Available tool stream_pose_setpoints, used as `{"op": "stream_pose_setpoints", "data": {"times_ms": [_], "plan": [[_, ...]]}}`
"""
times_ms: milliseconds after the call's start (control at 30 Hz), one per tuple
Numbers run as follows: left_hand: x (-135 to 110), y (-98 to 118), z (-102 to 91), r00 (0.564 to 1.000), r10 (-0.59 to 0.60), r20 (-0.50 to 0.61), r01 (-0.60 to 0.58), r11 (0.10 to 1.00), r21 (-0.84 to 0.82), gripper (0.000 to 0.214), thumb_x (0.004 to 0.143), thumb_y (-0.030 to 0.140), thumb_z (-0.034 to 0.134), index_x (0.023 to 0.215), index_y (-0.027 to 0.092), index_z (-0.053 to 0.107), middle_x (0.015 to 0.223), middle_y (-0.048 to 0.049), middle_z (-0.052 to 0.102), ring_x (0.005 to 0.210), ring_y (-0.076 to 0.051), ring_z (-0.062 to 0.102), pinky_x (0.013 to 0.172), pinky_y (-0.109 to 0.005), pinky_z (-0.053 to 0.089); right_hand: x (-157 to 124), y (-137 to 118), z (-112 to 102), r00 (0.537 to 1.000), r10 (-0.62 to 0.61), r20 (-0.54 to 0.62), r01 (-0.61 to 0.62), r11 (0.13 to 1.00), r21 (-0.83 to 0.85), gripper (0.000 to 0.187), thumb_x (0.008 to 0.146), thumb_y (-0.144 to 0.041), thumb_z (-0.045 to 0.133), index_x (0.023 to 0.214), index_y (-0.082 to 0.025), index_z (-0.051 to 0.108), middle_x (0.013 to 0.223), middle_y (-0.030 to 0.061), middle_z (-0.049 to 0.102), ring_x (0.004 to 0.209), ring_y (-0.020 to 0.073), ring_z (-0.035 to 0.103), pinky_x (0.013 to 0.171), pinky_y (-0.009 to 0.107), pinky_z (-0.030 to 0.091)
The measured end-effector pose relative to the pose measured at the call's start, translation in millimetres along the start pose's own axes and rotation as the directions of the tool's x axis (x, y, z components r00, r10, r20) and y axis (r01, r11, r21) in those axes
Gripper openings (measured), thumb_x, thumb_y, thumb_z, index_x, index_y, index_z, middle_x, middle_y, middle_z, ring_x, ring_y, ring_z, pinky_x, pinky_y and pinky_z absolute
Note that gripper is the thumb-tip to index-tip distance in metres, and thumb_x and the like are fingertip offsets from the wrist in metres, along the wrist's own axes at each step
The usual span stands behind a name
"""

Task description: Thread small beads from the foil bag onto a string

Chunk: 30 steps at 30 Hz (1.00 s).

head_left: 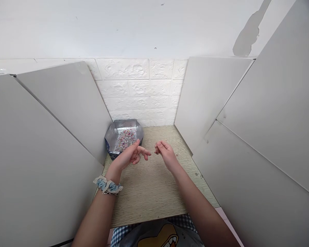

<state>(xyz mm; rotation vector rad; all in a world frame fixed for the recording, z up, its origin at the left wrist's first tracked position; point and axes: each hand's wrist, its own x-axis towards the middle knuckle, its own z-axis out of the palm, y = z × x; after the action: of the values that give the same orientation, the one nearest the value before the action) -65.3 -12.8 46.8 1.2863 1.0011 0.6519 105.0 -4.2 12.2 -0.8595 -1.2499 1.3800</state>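
Note:
My left hand (133, 154) hovers over the near right edge of an open-topped bag with a silvery lining (139, 132). Its fingers are spread apart and I see nothing in them. Many small, mostly pink and pale beads (127, 137) lie inside the bag. To the right, my right hand (166, 153) is held above the table with its fingertips pinched together. Whatever is between those fingertips, if anything, is too small to make out. A narrow gap separates the two hands. A blue scrunchie (108, 185) with lace edges is round my left wrist.
The wood-grain tabletop (146, 192) runs back to a white brick-patterned wall (141, 87). Pale panels (48, 103) close in the left side, and more panels (262, 120) the right. Tiny shiny pieces (198, 175) lie near the table's right edge.

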Motion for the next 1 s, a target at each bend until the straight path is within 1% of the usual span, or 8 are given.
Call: {"op": "stream_pose_setpoints", "data": {"times_ms": [133, 233, 300, 400, 533, 667, 867, 1000], "plan": [[0, 0, 2.7, 0.999, -0.006, 0.038, 0.004, 0.998, 0.06, 0.069, 0.078, 0.06, 0.017, 0.084, 0.01, 0.064, 0.075, -0.0111, 0.061, 0.034, -0.003, 0.025, 0.037, -0.022, 0.013, -3, -2, 4, 0.994, 0.013, 0.108, -0.004, 0.996, -0.084, 0.042, 0.079, -0.049, 0.043, 0.112, -0.022, 0.044, 0.115, 0.0055, 0.045, 0.104, 0.0142, 0.043, 0.085, 0.027, 0.036], [0, 0, 5.8, 0.998, -0.021, 0.062, 0.013, 0.992, 0.124, 0.069, 0.077, 0.062, 0.017, 0.078, 0.011, 0.063, 0.077, -0.0106, 0.061, 0.034, -0.004, 0.026, 0.036, -0.022, 0.015, -5, -1, 7, 0.96, 0.097, 0.263, -0.082, 0.994, -0.068, 0.063, 0.077, -0.047, 0.049, 0.13, -0.027, 0.023, 0.126, 0.0085, 0.036, 0.096, 0.014, 0.049, 0.078, 0.027, 0.041], [0, 0, 7.5, 0.994, -0.066, 0.088, 0.049, 0.981, 0.187, 0.07, 0.076, 0.064, 0.016, 0.069, 0.011, 0.061, 0.072, -0.01, 0.061, 0.034, -0.004, 0.027, 0.036, -0.022, 0.017, -6, 0, 8, 0.923, 0.133, 0.361, -0.099, 0.989, -0.111, 0.062, 0.076, -0.046, 0.052, 0.129, -0.024, 0.028, 0.115, 0.0087, 0.047, 0.075, 0.0112, 0.053, 0.065, 0.024, 0.041], [0, -1, 9.8, 0.99, -0.125, 0.07, 0.099, 0.95, 0.298, 0.072, 0.075, 0.065, 0.016, 0.063, 0.01, 0.06, 0.068, -0.0106, 0.061, 0.034, -0.004, 0.027, 0.037, -0.022, 0.018, -8, 2, 8, 0.896, 0.156, 0.416, -0.033, 0.957, -0.289, 0.038, 0.078, -0.044, 0.048, 0.105, -0.018, 0.056, 0.07, 0.0014, 0.058, 0.056, 0.0086, 0.045, 0.053, 0.021, 0.033], [3, -2, 13.3, 0.992, -0.123, -0.003, 0.114, 0.912, 0.394, 0.072, 0.076, 0.064, 0.015, 0.065, 0.01, 0.061, 0.071, -0.0099, 0.062, 0.034, -0.005, 0.031, 0.039, -0.023, 0.02, -9, 3, 7, 0.974, 0.077, 0.214, 0.05, 0.845, -0.533, 0.024, 0.075, -0.038, 0.052, 0.075, -0.019, 0.066, 0.058, -0.0009, 0.055, 0.056, 0.0092, 0.041, 0.054, 0.021, 0.029], [5, -2, 13.6, 0.995, -0.085, -0.052, 0.098, 0.909, 0.404, 0.065, 0.077, 0.062, 0.024, 0.084, 0.011, 0.063, 0.068, -0.0069, 0.06, 0.037, -0.006, 0.036, 0.042, -0.023, 0.024, -9, 3, 9, 0.997, -0.053, 0.049, 0.072, 0.76, -0.645, 0.022, 0.075, -0.034, 0.052, 0.063, -0.019, 0.064, 0.059, -0.0002, 0.054, 0.059, 0.0104, 0.044, 0.056, 0.022, 0.03], [6, -1, 6.5, 0.984, 0.071, -0.162, -0.057, 0.995, 0.086, 0.06, 0.078, 0.059, 0.026, 0.111, 0.016, 0.053, 0.103, -0.0107, 0.056, 0.041, -0.003, 0.036, 0.042, -0.022, 0.023, -9, 4, 8, 0.996, 0.035, -0.085, -0.087, 0.668, -0.739, 0.022, 0.076, -0.039, 0.048, 0.074, -0.021, 0.058, 0.053, -0.0021, 0.046, 0.051, 0.0105, 0.039, 0.048, 0.022, 0.023], [1, 1, -0.9, 0.99, 0.109, -0.092, -0.119, 0.987, -0.11, 0.062, 0.079, 0.059, 0.022, 0.11, 0.016, 0.054, 0.109, -0.0124, 0.053, 0.041, -0.002, 0.032, 0.041, -0.021, 0.023, -5, 6, 4, 0.983, -0.04, -0.182, -0.082, 0.783, -0.616, 0.021, 0.08, -0.037, 0.041, 0.072, -0.019, 0.048, 0.055, -0.0026, 0.045, 0.052, 0.0108, 0.039, 0.05, 0.022, 0.026]]}}
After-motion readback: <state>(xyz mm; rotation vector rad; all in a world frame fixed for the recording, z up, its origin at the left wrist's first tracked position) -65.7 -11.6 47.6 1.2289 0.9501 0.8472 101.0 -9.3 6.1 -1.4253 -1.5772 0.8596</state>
